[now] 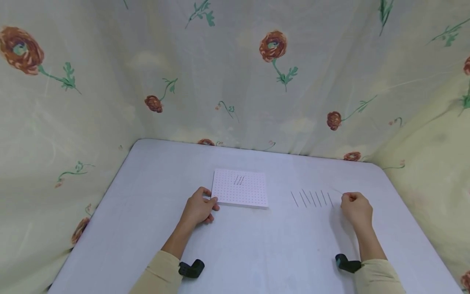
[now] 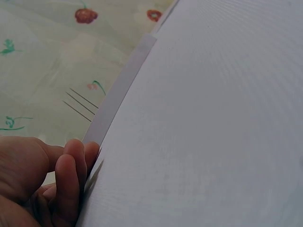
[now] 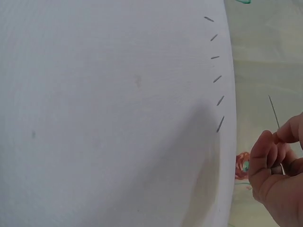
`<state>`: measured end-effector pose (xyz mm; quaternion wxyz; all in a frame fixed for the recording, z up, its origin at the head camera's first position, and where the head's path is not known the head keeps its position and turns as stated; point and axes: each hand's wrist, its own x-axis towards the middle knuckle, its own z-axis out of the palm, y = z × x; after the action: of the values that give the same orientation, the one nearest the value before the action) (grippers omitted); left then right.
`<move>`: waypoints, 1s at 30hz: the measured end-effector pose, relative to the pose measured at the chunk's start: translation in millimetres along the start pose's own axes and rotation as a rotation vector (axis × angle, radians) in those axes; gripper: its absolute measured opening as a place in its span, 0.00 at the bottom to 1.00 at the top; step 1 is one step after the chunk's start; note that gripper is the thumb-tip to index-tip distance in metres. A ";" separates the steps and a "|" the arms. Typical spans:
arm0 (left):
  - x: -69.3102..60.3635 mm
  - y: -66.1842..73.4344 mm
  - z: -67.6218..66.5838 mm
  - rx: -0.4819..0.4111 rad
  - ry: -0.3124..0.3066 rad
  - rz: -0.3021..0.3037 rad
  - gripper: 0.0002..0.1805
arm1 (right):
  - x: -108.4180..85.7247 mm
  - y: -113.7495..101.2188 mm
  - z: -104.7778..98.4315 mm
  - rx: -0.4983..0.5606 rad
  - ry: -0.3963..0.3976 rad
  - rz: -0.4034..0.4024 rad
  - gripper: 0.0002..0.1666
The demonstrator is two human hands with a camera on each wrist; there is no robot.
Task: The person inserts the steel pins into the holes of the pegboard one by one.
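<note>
A white board (image 1: 240, 190) with a grid of small holes lies on the table, three thin dark needles (image 1: 239, 180) standing in it near its back. At the board's front left corner my left hand (image 1: 197, 209) holds the edge between thumb and fingers; in the left wrist view those fingers (image 2: 71, 177) are bent against the board's side (image 2: 120, 87). My right hand (image 1: 357, 209) is raised at the right and pinches one thin needle (image 3: 274, 111) between thumb and forefinger. Several similar needles (image 1: 311, 198) lie in a row left of that hand.
The white table (image 1: 257, 245) has a flowered curtain (image 1: 235, 81) behind it and at both sides. Dark wrist cameras sit by the left sleeve (image 1: 191, 269) and the right sleeve (image 1: 348, 263).
</note>
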<state>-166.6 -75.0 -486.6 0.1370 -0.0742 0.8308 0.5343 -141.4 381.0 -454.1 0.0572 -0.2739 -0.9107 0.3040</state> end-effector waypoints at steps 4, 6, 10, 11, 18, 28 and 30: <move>0.3 -1.0 0.1 0.001 0.000 0.006 0.17 | -1.0 -2.0 0.5 0.047 -0.016 0.029 0.28; 0.5 -1.5 0.1 0.000 0.001 0.006 0.17 | -1.0 -3.2 1.3 0.071 -0.021 0.045 0.27; 0.7 -1.8 0.3 0.003 0.002 0.000 0.17 | -0.9 -5.9 3.2 0.115 -0.009 0.077 0.23; 0.7 -1.8 0.3 0.003 0.002 -0.002 0.17 | -0.8 -6.3 3.6 0.122 -0.002 0.085 0.23; 2.3 -1.4 0.8 0.001 0.004 -0.016 0.17 | -0.1 -8.7 7.7 0.211 0.036 0.139 0.19; 3.6 -0.7 0.9 0.007 0.004 -0.037 0.17 | 1.6 -17.8 22.4 0.348 0.081 0.069 0.22; 3.8 -0.8 1.1 0.007 0.005 -0.034 0.17 | 0.9 -21.2 25.9 0.371 0.077 0.050 0.22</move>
<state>-169.9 -74.3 -488.9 0.1443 -0.0892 0.8316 0.5289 -159.0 353.8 -462.7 0.1340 -0.2926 -0.8290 0.4573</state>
